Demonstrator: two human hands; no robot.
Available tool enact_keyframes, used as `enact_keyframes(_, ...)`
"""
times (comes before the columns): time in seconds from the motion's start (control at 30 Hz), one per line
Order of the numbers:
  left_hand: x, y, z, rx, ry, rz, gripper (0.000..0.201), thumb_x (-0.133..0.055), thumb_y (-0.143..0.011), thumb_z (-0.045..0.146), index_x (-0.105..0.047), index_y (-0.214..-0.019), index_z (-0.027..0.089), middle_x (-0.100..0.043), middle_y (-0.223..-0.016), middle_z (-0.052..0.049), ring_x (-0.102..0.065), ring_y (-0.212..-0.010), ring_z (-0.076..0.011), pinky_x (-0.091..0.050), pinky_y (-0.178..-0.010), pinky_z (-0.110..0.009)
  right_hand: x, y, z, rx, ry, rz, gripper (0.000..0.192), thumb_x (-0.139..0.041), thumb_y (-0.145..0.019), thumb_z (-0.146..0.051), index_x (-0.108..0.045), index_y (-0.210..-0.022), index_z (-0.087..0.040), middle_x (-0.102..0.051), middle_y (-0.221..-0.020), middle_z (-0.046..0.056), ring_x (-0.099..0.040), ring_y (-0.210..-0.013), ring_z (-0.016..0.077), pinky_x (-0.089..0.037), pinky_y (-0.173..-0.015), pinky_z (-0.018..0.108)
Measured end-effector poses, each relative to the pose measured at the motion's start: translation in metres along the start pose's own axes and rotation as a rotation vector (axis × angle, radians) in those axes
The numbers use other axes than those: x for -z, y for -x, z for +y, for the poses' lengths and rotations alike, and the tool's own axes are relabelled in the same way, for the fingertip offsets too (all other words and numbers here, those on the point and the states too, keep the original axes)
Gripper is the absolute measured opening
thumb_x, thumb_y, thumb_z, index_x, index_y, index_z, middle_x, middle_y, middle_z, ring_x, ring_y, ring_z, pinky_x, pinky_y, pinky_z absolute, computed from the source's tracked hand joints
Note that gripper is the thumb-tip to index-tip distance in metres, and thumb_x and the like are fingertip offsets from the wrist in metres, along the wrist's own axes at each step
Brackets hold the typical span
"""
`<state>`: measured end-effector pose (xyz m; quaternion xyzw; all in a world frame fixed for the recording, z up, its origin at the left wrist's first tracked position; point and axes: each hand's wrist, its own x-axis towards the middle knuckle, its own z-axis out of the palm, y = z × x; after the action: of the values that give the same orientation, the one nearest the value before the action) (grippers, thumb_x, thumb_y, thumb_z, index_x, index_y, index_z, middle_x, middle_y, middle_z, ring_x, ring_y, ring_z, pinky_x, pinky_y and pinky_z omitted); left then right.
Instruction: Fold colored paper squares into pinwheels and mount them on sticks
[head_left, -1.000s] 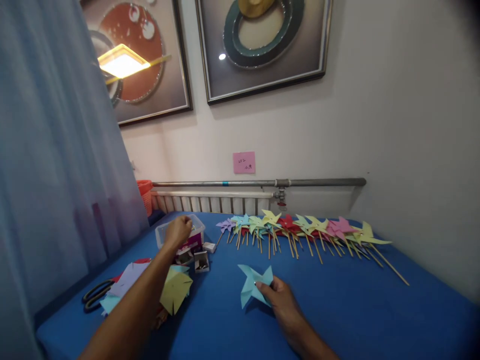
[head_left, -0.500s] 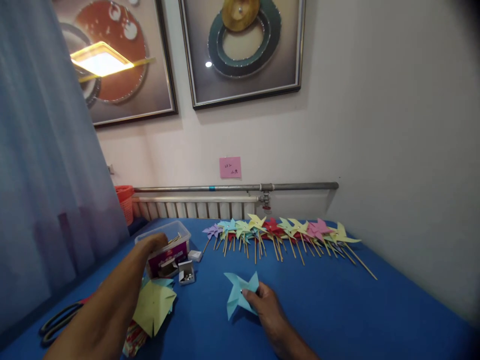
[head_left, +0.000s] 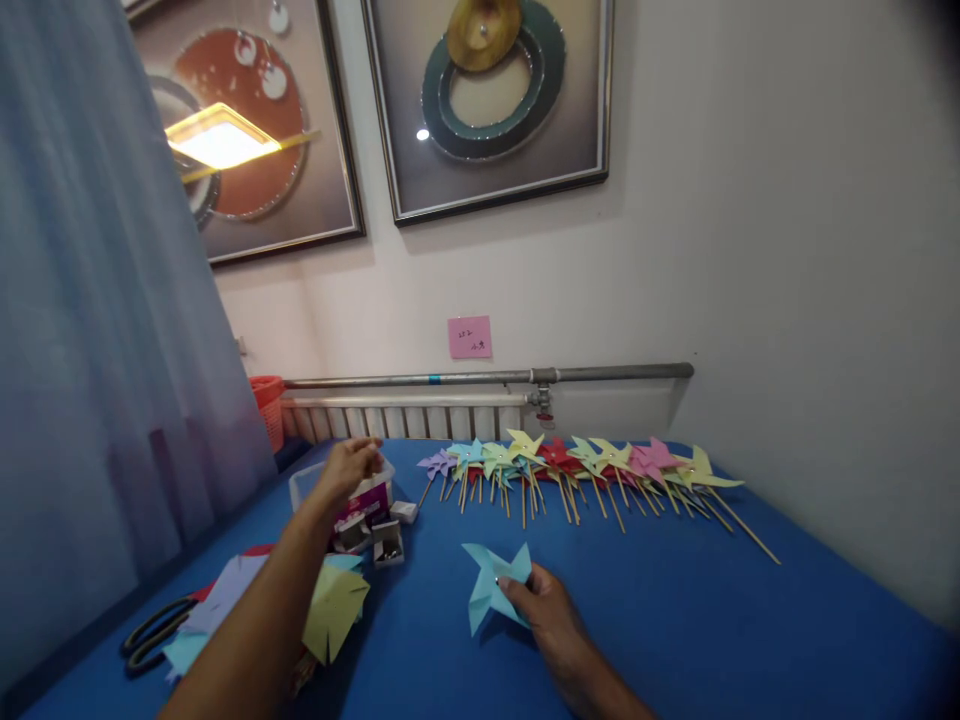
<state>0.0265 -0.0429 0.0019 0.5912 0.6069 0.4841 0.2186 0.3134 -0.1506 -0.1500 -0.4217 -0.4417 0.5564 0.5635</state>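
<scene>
My right hand [head_left: 551, 612] pinches a light blue paper pinwheel [head_left: 486, 590] at its middle, the thumb beside a small pin head. Over the clear plastic box [head_left: 306, 488] is my left hand [head_left: 354, 470], its fingers curled together; whatever they hold is too small to make out. In front of that box stand small open cardboard boxes [head_left: 388, 543], one with shiny pins inside, and a closed white one [head_left: 404, 512]. Beneath my left forearm lies a pile of cut paper squares, a yellow-green sheet [head_left: 334, 608] on its right side.
A long row of finished pinwheels on wooden sticks [head_left: 559, 458] lies along the back of the blue table [head_left: 660, 620]. Black-handled scissors [head_left: 154, 635] rest at the left. Behind are a radiator pipe [head_left: 480, 378], an orange basket [head_left: 268, 408] and a blue curtain [head_left: 112, 300].
My left hand has risen out of the plastic box and shifted right. The right hand keeps its pinch on the pinwheel. The whole view has shifted slightly.
</scene>
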Motion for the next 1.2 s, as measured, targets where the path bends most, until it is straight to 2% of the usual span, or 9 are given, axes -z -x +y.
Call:
enact_keyframes(0.07, -0.025, 0.022, 0.000, 0.043, 0.384, -0.140, 0.043, -0.066, -0.076, 0.042, -0.067, -0.106, 0.012, -0.072, -0.079, -0.008, -0.069, -0.070, -0.0207, -0.052, -0.068, -0.031, 0.001, -0.001, 0.000, -0.010, -0.007, 0.007, 0.034, -0.079, -0.064, -0.048, -0.072, -0.081, -0.019, -0.072, -0.071, 0.002, -0.064, -0.068, 0.0213, -0.048, -0.067, 0.030)
enact_keyframes(0.2, -0.074, 0.067, -0.011, 0.134, 0.664, -0.190, 0.046, -0.076, -0.066, 0.044, -0.066, -0.100, 0.014, -0.071, -0.073, -0.005, -0.067, -0.061, -0.0179, -0.048, -0.059, -0.027, 0.001, 0.005, -0.007, -0.007, -0.043, -0.012, 0.037, -0.080, -0.066, -0.047, -0.073, -0.086, -0.018, -0.075, -0.074, 0.004, -0.065, -0.069, 0.0217, -0.050, -0.069, 0.031)
enact_keyframes(0.3, -0.101, 0.089, -0.024, 0.231, 0.672, -0.218, 0.041, -0.076, -0.066, 0.040, -0.065, -0.096, 0.015, -0.067, -0.063, -0.001, -0.061, -0.051, -0.0144, -0.042, -0.053, -0.024, -0.001, 0.010, -0.012, -0.004, -0.058, -0.016, 0.038, -0.079, -0.069, -0.048, -0.074, -0.091, -0.017, -0.076, -0.078, 0.005, -0.067, -0.073, 0.0228, -0.051, -0.070, 0.032)
enact_keyframes(0.43, -0.123, 0.104, -0.033, 0.298, 0.571, -0.333, 0.031, -0.076, -0.067, 0.036, -0.066, -0.086, 0.014, -0.058, -0.052, 0.003, -0.046, -0.038, -0.0086, -0.030, -0.045, -0.022, 0.000, 0.008, -0.008, -0.013, -0.054, 0.010, 0.040, -0.080, -0.069, -0.048, -0.074, -0.093, -0.017, -0.077, -0.080, 0.005, -0.068, -0.074, 0.0229, -0.051, -0.069, 0.031)
enact_keyframes(0.57, -0.134, 0.113, -0.030, 0.256, 0.510, -0.468, 0.022, -0.073, -0.069, 0.034, -0.062, -0.075, 0.016, -0.058, -0.052, 0.002, -0.043, -0.037, -0.0077, -0.025, -0.044, -0.022, 0.005, 0.002, -0.003, -0.031, -0.060, 0.058, 0.040, -0.082, -0.066, -0.046, -0.073, -0.091, -0.017, -0.076, -0.079, 0.004, -0.065, -0.067, 0.0199, -0.050, -0.064, 0.030)
enact_keyframes(0.7, -0.137, 0.121, -0.025, 0.250, 0.459, -0.548, 0.025, -0.074, -0.070, 0.038, -0.060, -0.069, 0.017, -0.059, -0.053, 0.001, -0.043, -0.038, -0.0088, -0.025, -0.044, -0.024, 0.006, 0.007, -0.012, -0.040, -0.077, 0.108, 0.035, -0.084, -0.065, -0.041, -0.072, -0.087, -0.018, -0.074, -0.076, 0.002, -0.064, -0.068, 0.0183, -0.052, -0.068, 0.030)
enact_keyframes(0.83, -0.140, 0.127, -0.025, 0.213, 0.399, -0.618, 0.024, -0.071, -0.071, 0.038, -0.061, -0.064, 0.017, -0.055, -0.050, 0.003, -0.043, -0.040, -0.0096, -0.028, -0.046, -0.025, 0.004, 0.012, -0.023, -0.060, -0.090, 0.114, 0.035, -0.084, -0.065, -0.041, -0.071, -0.087, -0.018, -0.075, -0.080, 0.004, -0.067, -0.073, 0.0202, -0.054, -0.071, 0.032)
enact_keyframes(0.97, -0.142, 0.133, -0.024, 0.191, 0.360, -0.719, 0.017, -0.067, -0.068, 0.032, -0.064, -0.061, 0.017, -0.057, -0.050, 0.002, -0.044, -0.041, -0.0099, -0.030, -0.046, -0.024, 0.008, 0.007, -0.017, -0.067, -0.066, 0.109, 0.039, -0.083, -0.065, -0.046, -0.069, -0.088, -0.019, -0.076, -0.083, 0.005, -0.070, -0.077, 0.0230, -0.055, -0.071, 0.033)
enact_keyframes(1.2, -0.137, 0.136, -0.016, 0.175, 0.387, -0.737, 0.011, -0.060, -0.063, 0.026, -0.063, -0.062, 0.016, -0.057, -0.052, 0.001, -0.044, -0.042, -0.0093, -0.032, -0.044, -0.022, 0.012, -0.004, -0.003, -0.088, -0.083, 0.218, 0.045, -0.088, -0.054, -0.045, -0.070, -0.085, -0.018, -0.073, -0.078, 0.003, -0.068, -0.072, 0.0216, -0.057, -0.070, 0.034)
